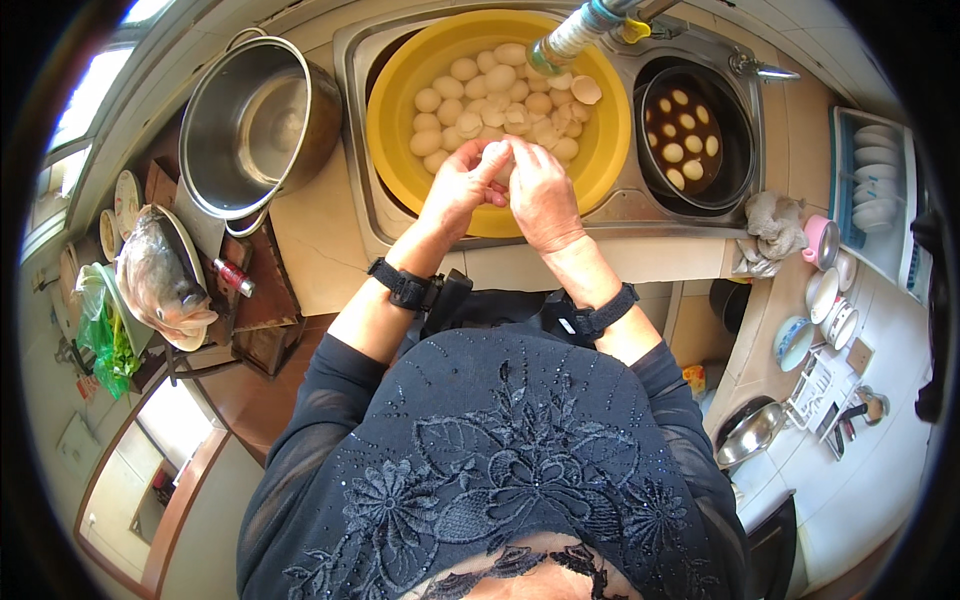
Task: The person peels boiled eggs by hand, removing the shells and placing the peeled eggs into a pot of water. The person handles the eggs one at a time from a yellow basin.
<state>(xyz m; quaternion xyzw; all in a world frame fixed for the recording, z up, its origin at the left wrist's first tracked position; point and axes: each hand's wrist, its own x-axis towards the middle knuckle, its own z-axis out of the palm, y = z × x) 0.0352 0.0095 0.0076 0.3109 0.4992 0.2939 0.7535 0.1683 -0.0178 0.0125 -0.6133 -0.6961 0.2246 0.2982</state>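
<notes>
Over the near side of a yellow plastic basin (611, 169), my left hand (466, 180) and my right hand (541, 193) meet around one egg (505, 172). My fingers hide most of it, so how much shell it bears cannot be told. Water in the basin covers many whole eggs (450, 112) and pieces of cracked eggshell (517, 118). One half shell (586, 89) lies at the right of the pile. To the right, a dark pot (739, 142) in the smaller sink bowl holds brown liquid with several peeled eggs (673, 153) in it.
A tap (574, 37) wrapped at its spout hangs over the basin. Left of the steel sink (352, 112) stands a large metal pot (202, 135). Beyond it a large fish (161, 270) lies on a plate. A rag (774, 225), pink mug (821, 238) and bowls (793, 341) line the right counter.
</notes>
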